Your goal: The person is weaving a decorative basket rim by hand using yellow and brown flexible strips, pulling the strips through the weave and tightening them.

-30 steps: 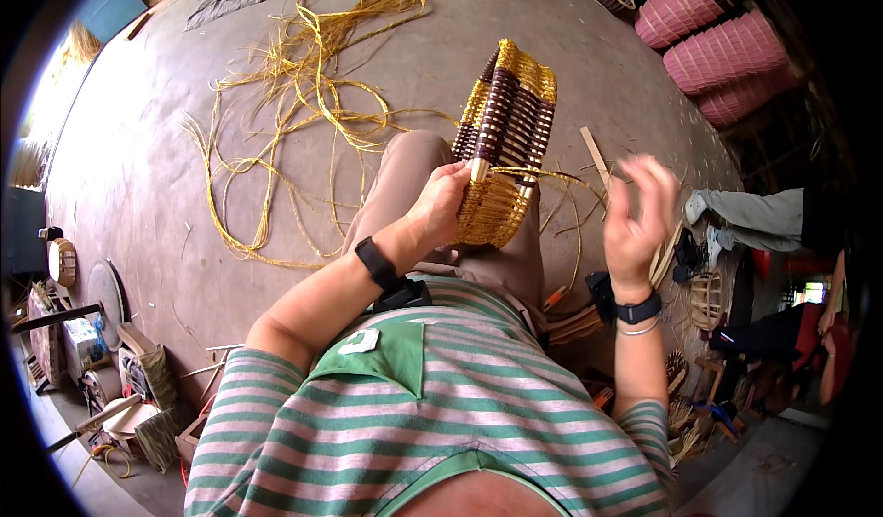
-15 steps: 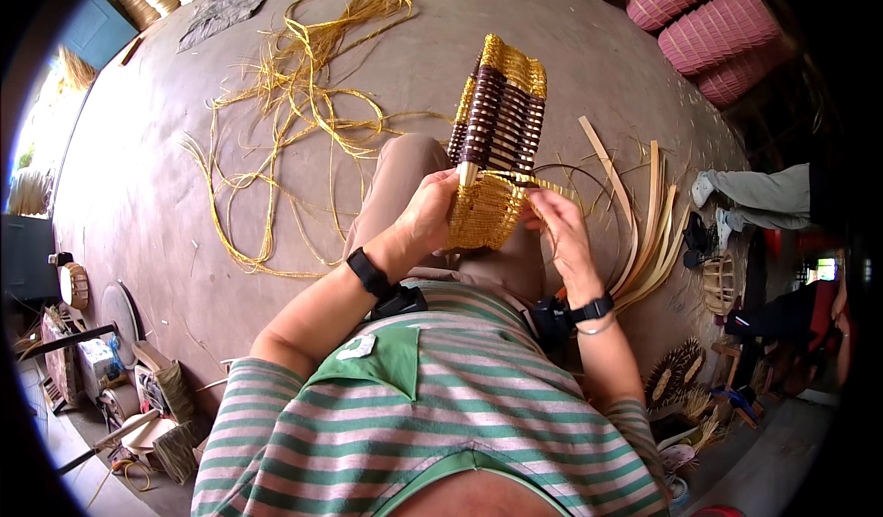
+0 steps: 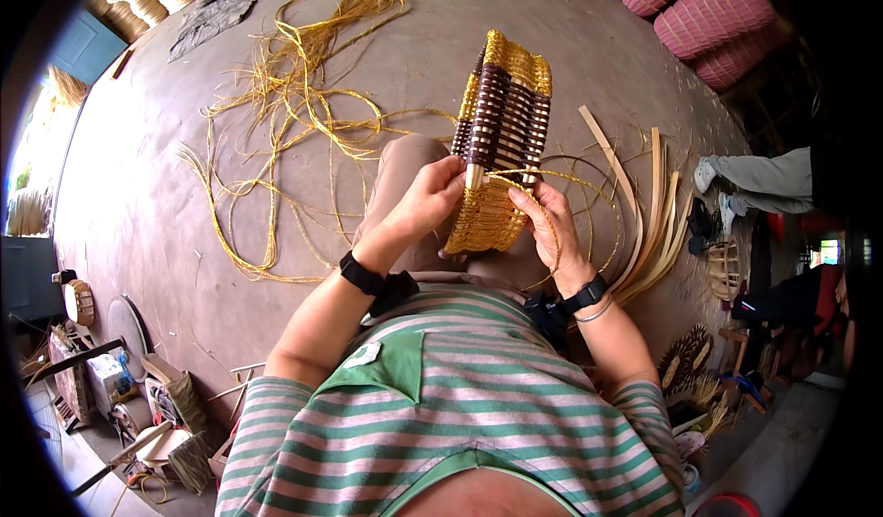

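An oblong woven basket (image 3: 487,224) in shiny gold stands tilted above my lap, with a dark brown banded section (image 3: 497,117) in its far half. My left hand (image 3: 430,195) is closed on its left wall, near a pale upright strip (image 3: 474,177). At the right wall, my right hand (image 3: 554,223) grips the basket's edge, its thumb inside and the fingers mostly hidden behind. A gold cord (image 3: 572,178) runs from the basket's middle and loops out to the right. Part of it passes over my right hand.
Loose gold cords (image 3: 317,103) lie tangled on the floor ahead and left. Pale flat strips (image 3: 655,204) fan out at right. Pink woven baskets (image 3: 717,25) are stacked far right, near another person's legs (image 3: 768,181). Tools and boxes (image 3: 106,374) crowd the lower left.
My right hand has moved up slightly against the basket's right edge. The gold cord now spreads in a wide loop to the right. My left hand has shifted slightly up along the wall.
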`<action>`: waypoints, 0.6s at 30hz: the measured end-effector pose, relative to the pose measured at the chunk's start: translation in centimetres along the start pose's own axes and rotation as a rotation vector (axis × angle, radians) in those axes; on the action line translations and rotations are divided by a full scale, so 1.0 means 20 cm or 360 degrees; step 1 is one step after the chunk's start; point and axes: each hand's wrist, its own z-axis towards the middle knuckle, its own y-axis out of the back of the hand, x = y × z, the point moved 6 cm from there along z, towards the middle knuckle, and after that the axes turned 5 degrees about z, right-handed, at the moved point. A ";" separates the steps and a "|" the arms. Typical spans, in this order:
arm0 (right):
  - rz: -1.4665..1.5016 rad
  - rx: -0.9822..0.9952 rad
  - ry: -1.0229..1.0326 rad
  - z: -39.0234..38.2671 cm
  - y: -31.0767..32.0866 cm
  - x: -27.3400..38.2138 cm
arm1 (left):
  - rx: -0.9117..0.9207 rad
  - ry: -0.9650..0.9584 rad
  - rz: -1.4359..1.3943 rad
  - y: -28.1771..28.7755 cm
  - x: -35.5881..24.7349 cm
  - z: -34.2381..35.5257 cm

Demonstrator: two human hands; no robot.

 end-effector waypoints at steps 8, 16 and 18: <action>-0.0089 0.0009 0.0033 -0.01 -0.01 0.01 | 0.0435 -0.0162 0.0638 0.05 -0.19 0.03; -0.0003 0.0085 0.0030 0.00 0.01 -0.02 | -0.0012 0.0229 -0.0600 0.02 -0.01 -0.03; 0.0011 0.0092 0.0011 -0.01 -0.01 0.00 | -0.0209 0.0335 -0.0966 -0.03 0.04 -0.06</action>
